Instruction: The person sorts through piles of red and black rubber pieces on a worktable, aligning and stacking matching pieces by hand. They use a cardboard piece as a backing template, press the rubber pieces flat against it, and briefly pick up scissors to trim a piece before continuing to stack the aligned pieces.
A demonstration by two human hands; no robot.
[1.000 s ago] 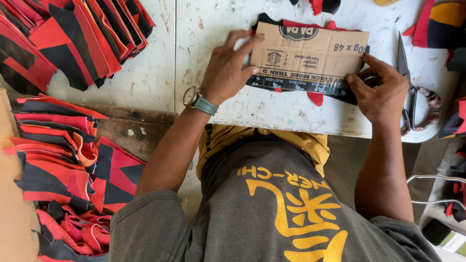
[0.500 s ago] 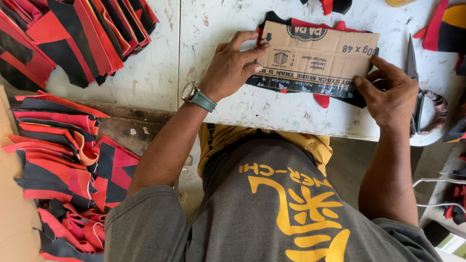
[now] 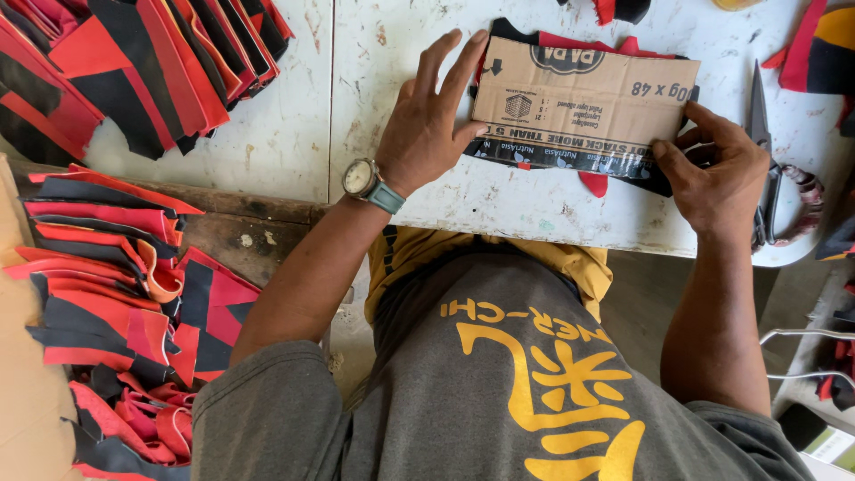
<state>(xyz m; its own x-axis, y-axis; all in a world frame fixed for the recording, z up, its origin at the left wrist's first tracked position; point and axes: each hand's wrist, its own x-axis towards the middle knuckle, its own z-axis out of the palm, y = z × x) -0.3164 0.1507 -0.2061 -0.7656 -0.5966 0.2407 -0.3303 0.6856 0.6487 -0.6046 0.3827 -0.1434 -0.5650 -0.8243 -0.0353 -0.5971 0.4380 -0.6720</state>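
A brown cardboard piece [image 3: 583,98] lies flat on a black and red fabric piece [image 3: 570,160] on the white table [image 3: 534,205]. My left hand [image 3: 427,125], with a wristwatch, rests against the cardboard's left edge, fingers stretched up along it and thumb at the lower left corner. My right hand [image 3: 712,174] grips the cardboard's lower right corner, thumb lying on the black fabric strip that sticks out below. Most of the fabric is hidden under the cardboard.
Scissors [image 3: 761,134] lie just right of my right hand. Stacks of red and black fabric pieces sit at the upper left [image 3: 134,71] and on a lower surface at the left [image 3: 107,294]. More fabric scraps [image 3: 828,44] lie at the top right.
My left hand's fingers have straightened along the cardboard's left edge. The cardboard and my right hand stay in place on the fabric.
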